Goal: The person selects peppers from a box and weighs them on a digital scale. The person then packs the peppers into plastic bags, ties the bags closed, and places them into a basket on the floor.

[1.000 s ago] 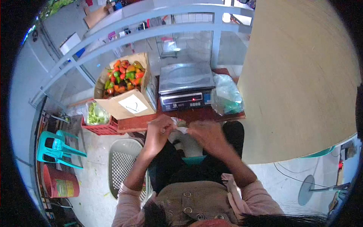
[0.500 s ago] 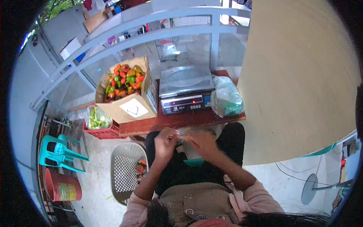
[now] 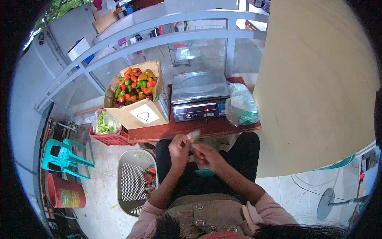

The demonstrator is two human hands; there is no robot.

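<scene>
My left hand is closed in a pinch over my lap, near the front edge of the red table. A small clear plastic bag sticks up from its fingers, slightly blurred. Close beside it, my right hand has its fingers closed at the bag's lower end. Part of a green thing shows between my legs. Beyond my hands, a digital weighing scale stands on the table. To its left is a cardboard box of red and green peppers.
A bundle of plastic bags lies right of the scale. On the left stand a perforated basket with some peppers, a red crate of greens, a teal chair and a red bucket. A large beige panel borders the right.
My hands were blurred with motion and level with each other; now the plastic bag shows upright above my left fingers, and my right hand sits slightly lower. The view has shifted a little.
</scene>
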